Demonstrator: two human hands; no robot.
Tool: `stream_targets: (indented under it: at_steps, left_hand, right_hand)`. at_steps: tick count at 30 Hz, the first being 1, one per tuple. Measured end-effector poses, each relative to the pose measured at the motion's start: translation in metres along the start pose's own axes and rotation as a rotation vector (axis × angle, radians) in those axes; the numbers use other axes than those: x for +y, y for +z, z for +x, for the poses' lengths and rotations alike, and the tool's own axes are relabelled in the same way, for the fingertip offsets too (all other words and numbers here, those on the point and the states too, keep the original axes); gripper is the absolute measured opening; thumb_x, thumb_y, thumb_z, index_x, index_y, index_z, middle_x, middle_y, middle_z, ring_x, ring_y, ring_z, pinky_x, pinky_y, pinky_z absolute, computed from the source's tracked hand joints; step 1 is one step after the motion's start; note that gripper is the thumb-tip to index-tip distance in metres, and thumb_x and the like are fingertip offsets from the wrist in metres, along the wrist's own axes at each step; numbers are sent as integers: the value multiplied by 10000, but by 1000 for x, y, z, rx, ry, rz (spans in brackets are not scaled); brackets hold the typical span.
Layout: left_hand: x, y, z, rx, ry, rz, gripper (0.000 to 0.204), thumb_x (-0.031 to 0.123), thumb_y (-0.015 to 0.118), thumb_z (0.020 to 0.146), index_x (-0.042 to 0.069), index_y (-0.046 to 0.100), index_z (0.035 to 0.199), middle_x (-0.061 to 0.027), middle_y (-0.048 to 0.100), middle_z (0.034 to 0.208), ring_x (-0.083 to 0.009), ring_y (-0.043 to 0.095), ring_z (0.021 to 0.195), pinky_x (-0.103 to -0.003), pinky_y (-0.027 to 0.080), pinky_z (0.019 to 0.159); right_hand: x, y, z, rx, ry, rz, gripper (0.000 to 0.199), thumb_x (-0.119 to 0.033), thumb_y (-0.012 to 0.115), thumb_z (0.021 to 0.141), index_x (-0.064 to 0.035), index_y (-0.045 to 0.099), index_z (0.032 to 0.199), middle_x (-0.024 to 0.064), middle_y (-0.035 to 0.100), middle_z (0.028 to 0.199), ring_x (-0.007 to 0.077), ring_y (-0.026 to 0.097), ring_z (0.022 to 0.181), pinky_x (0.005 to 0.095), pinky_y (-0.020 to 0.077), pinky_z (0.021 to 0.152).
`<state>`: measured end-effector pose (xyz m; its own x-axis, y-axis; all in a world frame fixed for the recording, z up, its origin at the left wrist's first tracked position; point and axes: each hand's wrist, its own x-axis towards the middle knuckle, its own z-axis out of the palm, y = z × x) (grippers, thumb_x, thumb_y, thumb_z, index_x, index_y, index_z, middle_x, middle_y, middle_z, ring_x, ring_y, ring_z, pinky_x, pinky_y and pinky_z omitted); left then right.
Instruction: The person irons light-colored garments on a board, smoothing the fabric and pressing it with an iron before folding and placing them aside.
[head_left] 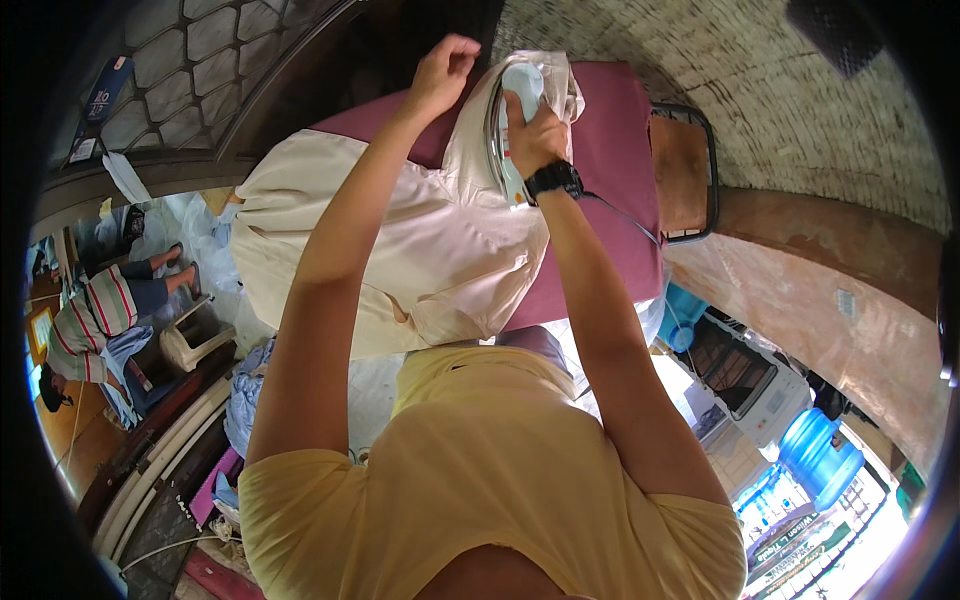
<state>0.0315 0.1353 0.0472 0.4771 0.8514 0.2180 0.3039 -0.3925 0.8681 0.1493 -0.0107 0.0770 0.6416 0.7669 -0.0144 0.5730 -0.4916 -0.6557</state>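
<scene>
Ironing looks partway done: on the maroon ironing board (620,130), the right hand (535,130) grips the pale blue iron (520,100) while the left hand (440,75) pinches the cream garment (400,240), whose near part remains rumpled.

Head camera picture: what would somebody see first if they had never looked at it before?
First, the pale blue iron near the top middle, gripped by the right hand and pressed on a cream garment spread over the maroon ironing board. The left hand pinches the cloth just beside the iron. At the far left, another person in a striped shirt sits low down.
</scene>
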Motion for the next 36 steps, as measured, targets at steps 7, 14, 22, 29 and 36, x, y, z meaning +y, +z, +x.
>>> stream_targets:
  at_steps: [7,14,22,29,36]
  left_hand:
    - [-16,16,-73,-42,97,526,435,283,703,803,132,581,1193,-98,555,1142,-292,513,1042,-460,420,864]
    - [9,19,-133,103,54,711,310,218,635,851,92,573,1127,-104,551,1077,-300,509,977,-441,407,791]
    - [-12,20,-144,210,-77,207,162,62,580,837,23,510,977,-148,614,853,-356,585,802,-480,432,761]
    - [2,-1,-155,5,-200,435,344,38,609,839,84,433,1131,-118,655,878,-313,637,758,-429,443,719]
    - [0,-12,-177,223,-148,486,296,87,621,849,124,489,1112,-40,654,926,-271,599,928,-443,381,821]
  right_hand:
    - [19,-6,-48,-53,-15,52,589,-535,562,887,43,644,969,314,647,897,462,641,873,511,523,780]
    - [5,-10,-28,-136,-35,-52,605,-554,555,883,37,646,977,314,645,902,472,629,901,509,515,788]
    - [12,-4,-44,-216,-106,-17,527,-487,571,900,0,646,1086,274,659,996,453,627,959,481,512,830]
    - [7,13,-17,-241,-259,18,528,-457,613,881,34,640,1076,283,665,937,439,628,974,477,503,834]
    - [24,-30,-87,-443,-360,-54,560,-514,615,863,39,655,943,280,651,756,449,655,750,508,535,686]
